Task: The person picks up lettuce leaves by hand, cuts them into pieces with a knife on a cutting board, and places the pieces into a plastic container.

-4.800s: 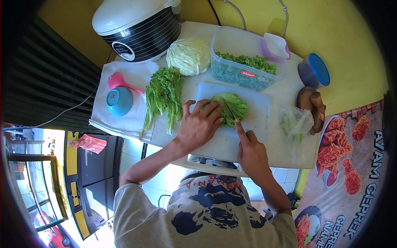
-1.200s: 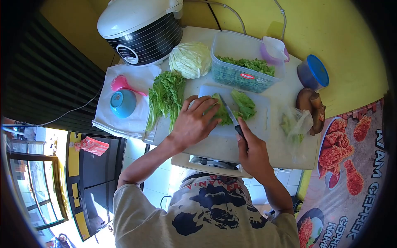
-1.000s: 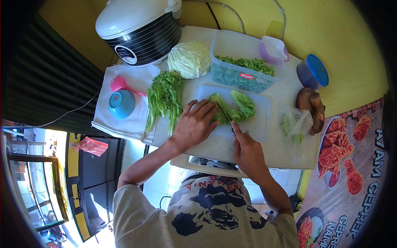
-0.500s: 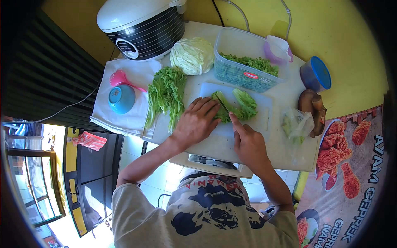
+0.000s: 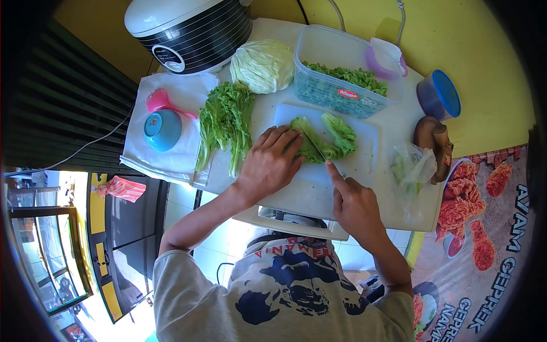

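My right hand (image 5: 356, 200) grips a knife (image 5: 315, 144), its index finger stretched along the back of the blade. The dark, thin blade lies across green lettuce (image 5: 308, 147) on a pale cutting board (image 5: 364, 139). With fingers bent together, my left hand (image 5: 272, 162) holds down the left end of that lettuce, close beside the blade; its fingertips partly hide the leaves. Another lettuce piece (image 5: 342, 134) rests on the board to the right of the blade. Left of the board lies a bunch of leafy lettuce (image 5: 228, 117), apart from my hand.
Behind the board stand a clear tub (image 5: 336, 94) of cut greens and a cabbage (image 5: 263, 65). A rice cooker (image 5: 191, 34) is at back left, near a blue bowl (image 5: 163, 130) and pink spoon (image 5: 162, 101). At right are a plastic bag (image 5: 411, 165) and blue-lidded container (image 5: 439, 94).
My right hand has drawn back a little toward the lower right, pulling the knife along. My left hand stays on the lettuce. The whole view has shifted slightly.
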Tool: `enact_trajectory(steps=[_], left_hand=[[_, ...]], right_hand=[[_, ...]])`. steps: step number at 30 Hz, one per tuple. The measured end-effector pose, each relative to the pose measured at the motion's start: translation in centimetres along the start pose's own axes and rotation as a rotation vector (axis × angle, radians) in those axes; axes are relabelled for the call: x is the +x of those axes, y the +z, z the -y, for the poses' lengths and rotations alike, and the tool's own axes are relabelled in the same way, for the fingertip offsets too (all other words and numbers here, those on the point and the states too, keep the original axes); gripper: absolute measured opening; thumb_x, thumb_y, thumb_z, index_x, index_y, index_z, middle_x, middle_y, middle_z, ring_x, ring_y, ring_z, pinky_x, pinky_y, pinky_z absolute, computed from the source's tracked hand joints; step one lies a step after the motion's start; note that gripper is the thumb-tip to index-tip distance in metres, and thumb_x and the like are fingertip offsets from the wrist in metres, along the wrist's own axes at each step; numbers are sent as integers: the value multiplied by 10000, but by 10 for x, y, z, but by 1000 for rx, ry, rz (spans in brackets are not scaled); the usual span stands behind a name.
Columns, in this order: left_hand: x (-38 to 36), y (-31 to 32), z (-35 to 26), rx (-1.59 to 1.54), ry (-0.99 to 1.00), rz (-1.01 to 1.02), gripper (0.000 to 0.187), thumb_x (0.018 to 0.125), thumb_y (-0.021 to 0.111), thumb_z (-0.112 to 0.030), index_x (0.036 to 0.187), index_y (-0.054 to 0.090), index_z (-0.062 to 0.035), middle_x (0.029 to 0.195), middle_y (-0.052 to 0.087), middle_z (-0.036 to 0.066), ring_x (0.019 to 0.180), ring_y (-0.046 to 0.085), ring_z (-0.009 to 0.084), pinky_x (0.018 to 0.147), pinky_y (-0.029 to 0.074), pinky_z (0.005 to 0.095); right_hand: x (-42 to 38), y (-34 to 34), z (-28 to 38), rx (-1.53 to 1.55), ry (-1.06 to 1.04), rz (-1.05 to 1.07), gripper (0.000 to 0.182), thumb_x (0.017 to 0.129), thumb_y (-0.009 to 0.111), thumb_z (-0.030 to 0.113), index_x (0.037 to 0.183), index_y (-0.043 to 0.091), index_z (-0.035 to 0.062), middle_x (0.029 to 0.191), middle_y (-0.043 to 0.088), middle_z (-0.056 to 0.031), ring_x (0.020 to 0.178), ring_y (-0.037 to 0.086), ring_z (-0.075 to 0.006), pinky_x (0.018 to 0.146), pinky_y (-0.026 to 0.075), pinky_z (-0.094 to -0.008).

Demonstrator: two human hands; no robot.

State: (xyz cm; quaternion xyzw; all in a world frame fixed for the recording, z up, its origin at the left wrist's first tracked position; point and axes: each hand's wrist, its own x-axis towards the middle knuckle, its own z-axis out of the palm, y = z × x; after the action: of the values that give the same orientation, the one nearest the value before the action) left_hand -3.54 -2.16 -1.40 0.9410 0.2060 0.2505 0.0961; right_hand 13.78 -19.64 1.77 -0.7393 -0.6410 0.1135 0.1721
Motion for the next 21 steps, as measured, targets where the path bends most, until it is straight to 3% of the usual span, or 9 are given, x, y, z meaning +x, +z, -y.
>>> enact_trajectory(steps=[2, 5, 11, 16, 21], left_hand=[[-1, 0, 0, 3, -6, 6, 413, 903, 752, -210, 1251, 693, 5, 1303, 662, 161, 1286, 593, 357, 1084, 489, 469], [-1, 1, 0, 2, -5, 14, 415, 905, 750, -213, 1256, 693, 0, 1310, 658, 160, 1293, 588, 356, 1083, 488, 468], [-5, 1, 3, 2, 14, 47, 466, 920, 743, -233, 1317, 660, -4, 1379, 625, 164, 1359, 537, 360, 1151, 417, 518], [-9, -3, 4, 67, 17, 39, 555, 926, 752, -294, 1389, 616, -21, 1473, 567, 150, 1432, 470, 349, 1210, 331, 572], [-19, -4, 8, -3, 50, 29, 582, 913, 768, -320, 1399, 611, -40, 1467, 564, 136, 1430, 472, 323, 1202, 336, 573]], right_hand=[[-20, -5, 1, -6, 30, 30, 643, 917, 633, -18, 1536, 523, 117, 738, 640, -159, 571, 633, -338, 554, 524, -455], [-47, -3, -10, -14, -18, -5, 679, 899, 655, 28, 1554, 498, 120, 687, 583, -92, 476, 563, -264, 475, 514, -411], [-79, -13, -12, 31, 20, 2, 663, 906, 650, 14, 1546, 509, 115, 679, 575, -88, 478, 561, -259, 470, 498, -407], [-66, -10, -4, 202, 43, -170, 579, 963, 630, 32, 1527, 532, 115, 714, 615, -109, 514, 607, -276, 489, 497, -412], [-39, 14, -4, 192, 43, -202, 547, 987, 624, 44, 1521, 539, 125, 721, 621, -114, 537, 625, -292, 517, 512, -408]])
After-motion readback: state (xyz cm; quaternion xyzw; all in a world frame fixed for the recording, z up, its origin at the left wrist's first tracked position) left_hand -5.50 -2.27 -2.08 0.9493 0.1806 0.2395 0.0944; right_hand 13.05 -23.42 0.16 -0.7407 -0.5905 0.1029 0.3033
